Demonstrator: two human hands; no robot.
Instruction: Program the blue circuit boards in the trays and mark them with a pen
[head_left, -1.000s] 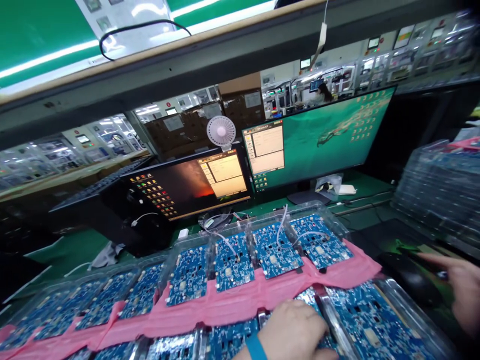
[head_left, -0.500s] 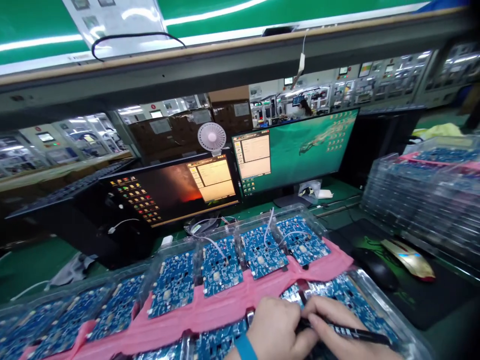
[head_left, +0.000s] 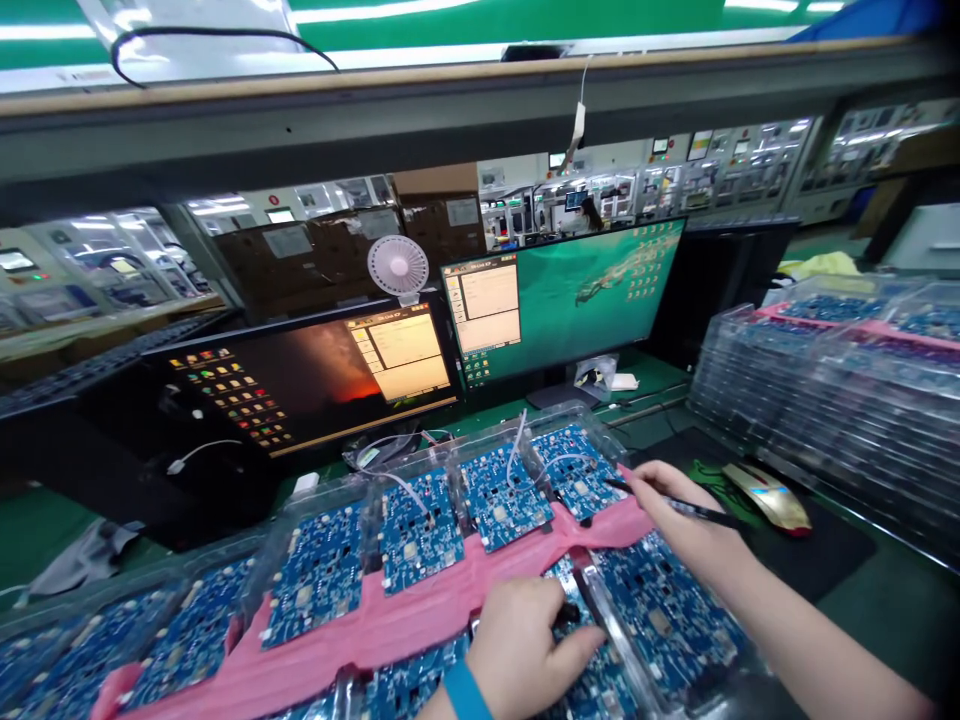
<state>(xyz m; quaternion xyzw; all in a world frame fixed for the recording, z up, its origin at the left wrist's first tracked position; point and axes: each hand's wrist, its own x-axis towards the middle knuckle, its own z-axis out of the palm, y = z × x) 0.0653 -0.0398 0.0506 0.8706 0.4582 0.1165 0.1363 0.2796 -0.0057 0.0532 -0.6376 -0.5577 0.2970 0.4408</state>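
Observation:
My right hand (head_left: 686,515) grips a slim black marker pen (head_left: 709,514), its dark tip pointing left over the rightmost blue circuit board (head_left: 574,468) in the back row. Beneath that hand is the right end of a pink sheet (head_left: 427,605) running between the rows of boards. My left hand (head_left: 521,640), with a blue wristband (head_left: 466,690), is curled over the front row. Between its thumb and fingers shows a small black piece (head_left: 568,612), apparently the pen's cap. Thin white cables (head_left: 517,450) lie across the back boards, which sit in a clear plastic tray (head_left: 251,600).
Two monitors (head_left: 570,300) stand behind the trays, with a small pink fan (head_left: 398,266) on the left one. At right are a gold mouse (head_left: 769,497) on a black mat (head_left: 840,550) and stacked clear trays (head_left: 810,390). A shelf (head_left: 375,130) crosses above.
My right hand came from the mouse area to my left hand with the pen, then moved up and right to the back row. A black piece now shows in my left hand. The view shifted.

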